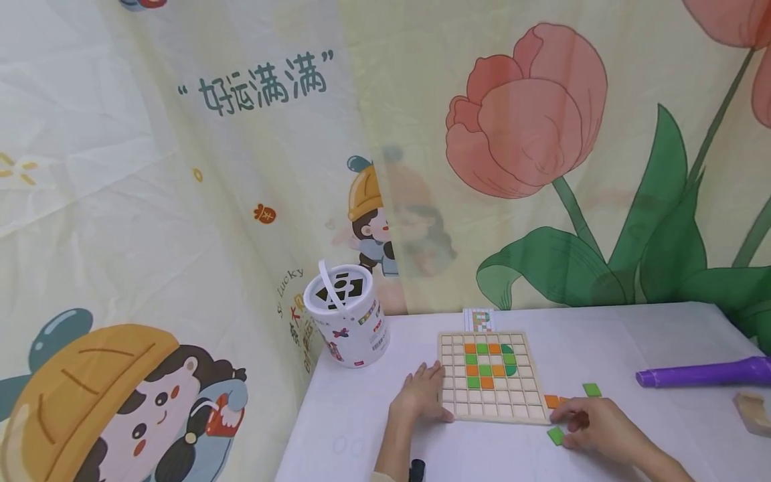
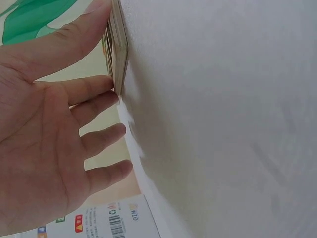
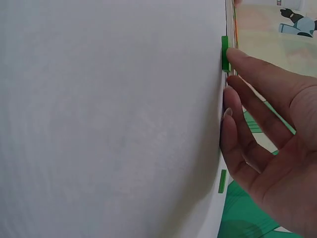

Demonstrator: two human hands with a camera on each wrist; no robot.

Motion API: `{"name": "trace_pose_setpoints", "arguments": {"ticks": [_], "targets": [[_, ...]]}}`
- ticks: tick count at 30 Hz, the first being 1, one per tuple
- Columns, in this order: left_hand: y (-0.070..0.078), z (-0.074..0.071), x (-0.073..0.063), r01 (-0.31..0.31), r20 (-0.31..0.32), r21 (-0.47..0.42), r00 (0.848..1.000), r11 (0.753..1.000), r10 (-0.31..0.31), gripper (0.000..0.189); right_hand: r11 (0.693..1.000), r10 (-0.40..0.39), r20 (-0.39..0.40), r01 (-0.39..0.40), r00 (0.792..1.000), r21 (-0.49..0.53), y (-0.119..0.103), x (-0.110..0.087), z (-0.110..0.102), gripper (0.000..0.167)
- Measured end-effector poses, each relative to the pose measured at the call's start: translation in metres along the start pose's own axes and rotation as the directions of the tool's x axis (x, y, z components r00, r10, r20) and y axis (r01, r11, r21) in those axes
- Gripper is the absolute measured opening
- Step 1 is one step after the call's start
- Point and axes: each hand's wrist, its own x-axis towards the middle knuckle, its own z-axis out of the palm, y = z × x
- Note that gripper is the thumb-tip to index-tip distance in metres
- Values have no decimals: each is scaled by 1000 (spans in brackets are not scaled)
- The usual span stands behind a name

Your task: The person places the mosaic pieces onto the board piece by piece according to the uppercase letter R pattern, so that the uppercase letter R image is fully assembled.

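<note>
A wooden grid board (image 1: 458, 402) lies on the table with orange, light green and dark green tiles (image 1: 482, 369) set in its cells. My left hand (image 1: 418, 395) rests at the board's left front corner, its fingers extended. In the left wrist view the thumb and index finger touch the board's edge (image 2: 119, 54). Beside the right front corner is my right hand (image 1: 602, 428), fingers bent and tips near the table. Its thumb touches a loose green tile (image 3: 225, 54). Orange tiles (image 1: 551, 401) lie partly behind its fingers, and another green tile (image 1: 592, 389) lies farther back.
A white bucket (image 1: 355, 328) with a shape-cutout lid stands at the back left. Behind the board is a small pattern card (image 1: 480, 320). A purple tube-shaped object (image 1: 699, 373) and a wooden block (image 1: 751, 414) lie at right. A black object (image 1: 417, 470) is near the left forearm.
</note>
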Motion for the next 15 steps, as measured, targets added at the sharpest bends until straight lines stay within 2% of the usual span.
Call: {"name": "trace_pose_setpoints", "arguments": {"ticks": [3,7,15], "targets": [[-1,2,0,-2,0,10,1000,1000,2,100,1000,5,13,-5,1000,-4,0,-1,1,29],[-2,4,3,3,-12,12,1000,1000,-3,101,1000,-14,27,14,1000,8,0,2,0,31],[-2,1,3,7,-5,9,1000,1000,-7,100,991,-80,32,76,996,111,3,6,-4,32]]}}
